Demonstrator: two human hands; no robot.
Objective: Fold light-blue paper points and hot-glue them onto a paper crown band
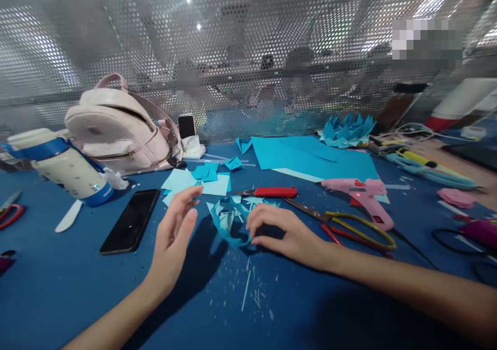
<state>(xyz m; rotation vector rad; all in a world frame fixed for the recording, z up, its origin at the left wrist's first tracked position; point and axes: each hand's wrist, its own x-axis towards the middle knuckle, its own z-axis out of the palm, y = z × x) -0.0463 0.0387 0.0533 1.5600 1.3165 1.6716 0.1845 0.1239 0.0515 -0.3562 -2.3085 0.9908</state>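
1. Centre frame: your right hand (287, 233) covers the edge of the spiky teal paper form (227, 219); grip pinching or merely pressing, unclear.
2. Your left hand (174, 228) hovers beside it, grip wide.

the table (58, 288) is deep blue, flecked with pale paper slivers (252, 288). the folded paper (227, 220) is turquoise, and so is the spiky paper crown (347, 130). the big sheets (310, 158) are bright sky blue, the small squares (194, 181) a paler blue. the phone (130, 220) is glossy black. the backpack (112, 127) is pale pink, the glue gun (361, 194) a stronger pink. the knife (274, 191) has a red handle, and the scissors (361, 231) have yellow and red handles. the bottle (66, 166) is white with blue bands. the screen (116, 29) is grey metal, dotted all over with small round holes.
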